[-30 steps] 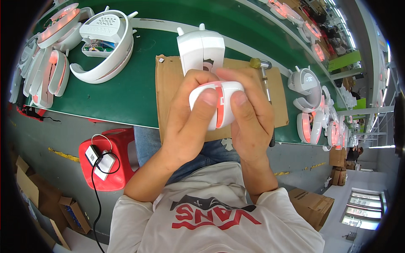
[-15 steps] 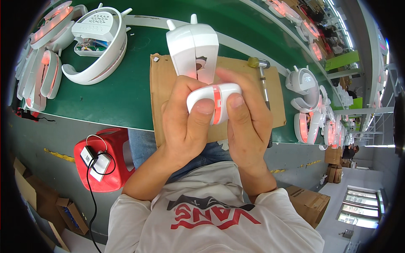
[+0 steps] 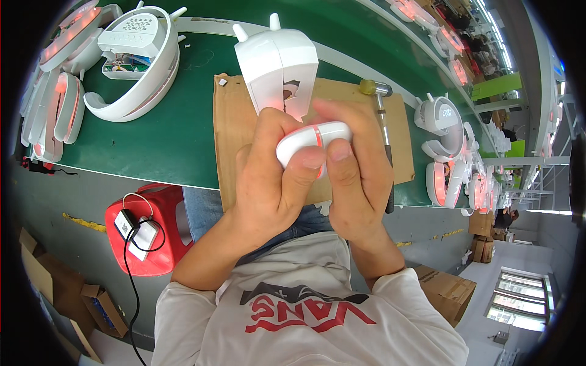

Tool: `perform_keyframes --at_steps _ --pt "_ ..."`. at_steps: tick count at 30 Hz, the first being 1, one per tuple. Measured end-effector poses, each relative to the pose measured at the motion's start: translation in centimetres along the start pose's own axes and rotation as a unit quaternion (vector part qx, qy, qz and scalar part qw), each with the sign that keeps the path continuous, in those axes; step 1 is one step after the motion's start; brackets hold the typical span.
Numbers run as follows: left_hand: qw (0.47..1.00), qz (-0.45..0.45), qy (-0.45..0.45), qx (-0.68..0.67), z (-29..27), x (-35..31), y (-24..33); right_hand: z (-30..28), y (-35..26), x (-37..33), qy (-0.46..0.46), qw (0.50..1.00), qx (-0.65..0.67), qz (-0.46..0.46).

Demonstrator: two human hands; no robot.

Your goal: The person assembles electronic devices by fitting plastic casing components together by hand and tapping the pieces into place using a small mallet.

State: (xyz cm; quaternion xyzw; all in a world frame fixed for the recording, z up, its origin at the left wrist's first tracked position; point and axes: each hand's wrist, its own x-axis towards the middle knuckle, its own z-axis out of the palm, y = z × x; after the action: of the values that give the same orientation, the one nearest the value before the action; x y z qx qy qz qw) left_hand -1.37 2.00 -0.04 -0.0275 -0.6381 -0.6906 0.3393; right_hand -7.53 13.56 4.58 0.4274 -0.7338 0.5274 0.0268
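Both of my hands are closed around a white ring-shaped lamp point(image 3: 278, 61) with two small horns on its far top. My left hand point(image 3: 259, 183) grips the left of its rounded near end, the thumb pressed on top. On the other side, my right hand point(image 3: 360, 195) has its thumb against the same end, fingers wrapped beyond it. A strip glowing red runs along the seam between the thumbs, and the left thumb partly covers it. The lamp is over a cardboard sheet point(image 3: 235, 131); my hands hide its middle.
A hammer point(image 3: 383, 116) lies on the cardboard's right side. More white lamps point(image 3: 137, 73) stand at the left of the green table point(image 3: 159, 149), one with its circuitry exposed; others point(image 3: 441, 128) stand right. A red stool point(image 3: 137, 256) bearing a charger and cable is at lower left.
The lamp's far end has tipped slightly to the left and away. Its near end has shifted a little to the right, and my left thumb has slid over the glowing strip.
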Motion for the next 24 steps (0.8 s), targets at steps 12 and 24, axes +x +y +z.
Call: perform_keyframes --at_steps 12,24 --pt "0.986 0.084 -0.109 0.099 -1.5 -1.2 -0.4 -1.7 1.5 -1.0 -0.17 0.915 0.349 0.108" --pt "0.96 0.106 -0.248 0.073 -1.2 -2.5 -0.4 -1.1 1.0 1.3 -0.3 0.839 0.445 0.092"
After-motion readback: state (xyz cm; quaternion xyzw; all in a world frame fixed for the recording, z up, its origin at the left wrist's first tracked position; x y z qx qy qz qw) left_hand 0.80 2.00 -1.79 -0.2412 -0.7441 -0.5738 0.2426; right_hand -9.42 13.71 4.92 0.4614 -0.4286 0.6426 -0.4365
